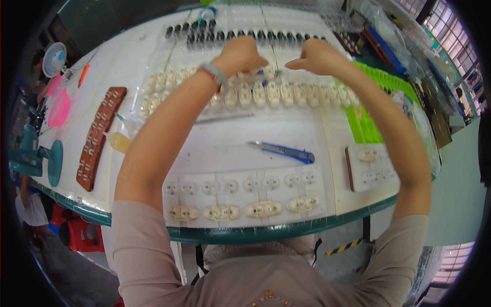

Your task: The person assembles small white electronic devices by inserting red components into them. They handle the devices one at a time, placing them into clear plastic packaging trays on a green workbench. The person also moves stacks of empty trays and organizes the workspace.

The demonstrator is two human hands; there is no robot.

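Note:
Both my arms reach across the white table to the rows of small parts. My left hand (241, 55), with a band on its wrist, is closed above the cream oval parts (260, 95); its grip is hidden. My right hand (321, 57) is also curled closed, a short gap to the right, one digit pointing toward the left hand. What it holds, if anything, is hidden. Just below and between the hands, a small blue and cream piece (267, 74) shows indistinctly. Beyond them runs a row of black-topped parts (276, 36).
Nearer me lie a blue utility knife (286, 152), a thin metal rod (225, 118) and a white fixture (245, 197) bearing cream ovals. A brown strip (99, 138) and yellowish bottle (119, 141) are left; a green rack (364, 125) and white block (360, 174) right.

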